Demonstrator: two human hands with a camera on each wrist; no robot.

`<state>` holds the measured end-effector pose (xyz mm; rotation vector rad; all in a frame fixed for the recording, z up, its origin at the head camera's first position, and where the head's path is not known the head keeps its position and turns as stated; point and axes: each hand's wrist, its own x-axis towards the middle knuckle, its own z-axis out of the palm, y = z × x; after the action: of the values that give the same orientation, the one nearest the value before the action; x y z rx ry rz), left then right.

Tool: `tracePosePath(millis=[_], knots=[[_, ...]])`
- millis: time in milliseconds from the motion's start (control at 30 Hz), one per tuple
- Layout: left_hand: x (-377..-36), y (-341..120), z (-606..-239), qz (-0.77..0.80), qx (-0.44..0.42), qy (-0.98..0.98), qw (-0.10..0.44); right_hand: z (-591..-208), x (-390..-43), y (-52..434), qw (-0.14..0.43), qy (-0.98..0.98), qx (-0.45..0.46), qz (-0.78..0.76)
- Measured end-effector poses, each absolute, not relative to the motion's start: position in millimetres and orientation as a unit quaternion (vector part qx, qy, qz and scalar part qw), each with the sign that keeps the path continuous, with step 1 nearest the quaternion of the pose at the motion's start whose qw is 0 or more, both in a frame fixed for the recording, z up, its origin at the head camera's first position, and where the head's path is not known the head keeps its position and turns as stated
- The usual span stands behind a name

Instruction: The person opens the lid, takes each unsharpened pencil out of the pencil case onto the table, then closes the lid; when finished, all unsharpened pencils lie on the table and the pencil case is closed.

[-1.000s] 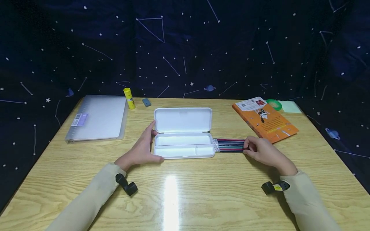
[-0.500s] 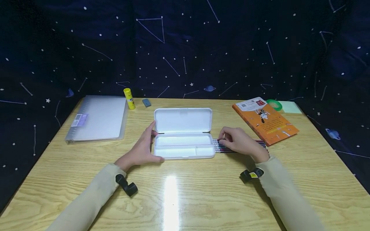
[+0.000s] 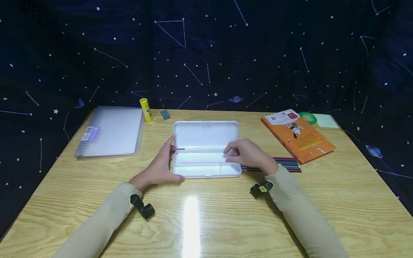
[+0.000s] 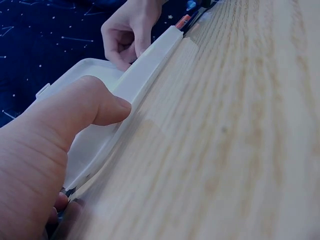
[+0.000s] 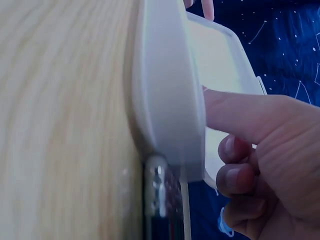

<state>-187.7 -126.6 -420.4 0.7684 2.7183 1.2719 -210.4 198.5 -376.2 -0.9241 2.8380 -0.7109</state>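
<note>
Head cam high, looking forward-down over whole table [image 3: 206, 222]; both wrist cams low, super close, sharing white pencil case [image 3: 206, 168] from opposite ends.

A light wooden table [image 3: 206, 222] with a glossy top reflects a streak of light near its front edge. At its back left lies a frosted translucent binder [image 3: 111, 130] with a small purple label on the spine side. Just to its right stands an upright yellow glue stick [image 3: 146, 109], and near that lies a small grey-blue eraser [image 3: 165, 114]. At the back right, an orange book [image 3: 297, 134] lies flat and angled, with a green roll of tape [image 3: 307, 117] and a pale green pad of sticky notes [image 3: 326, 120] just behind it. A dark blue cloth [image 3: 206, 53] printed with white stars, constellation lines and small planets hangs behind the table.
</note>
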Motion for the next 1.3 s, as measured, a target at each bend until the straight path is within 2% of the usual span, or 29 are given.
tracePosePath(millis=[533, 867, 1300], knots=[[-188, -127, -422, 0.412, 0.247, 0.877, 0.022, -378, -214, 183, 0.051, 0.926, -0.303, -0.218], [-188, -127, -420, 0.412, 0.249, 0.876, 0.022, -379, -216, 173, 0.033, 0.924, -0.328, -0.194], [-187, -128, -422, 0.413, 0.254, 0.874, 0.024, -371, -205, 169, 0.032, 0.940, -0.283, -0.188]])
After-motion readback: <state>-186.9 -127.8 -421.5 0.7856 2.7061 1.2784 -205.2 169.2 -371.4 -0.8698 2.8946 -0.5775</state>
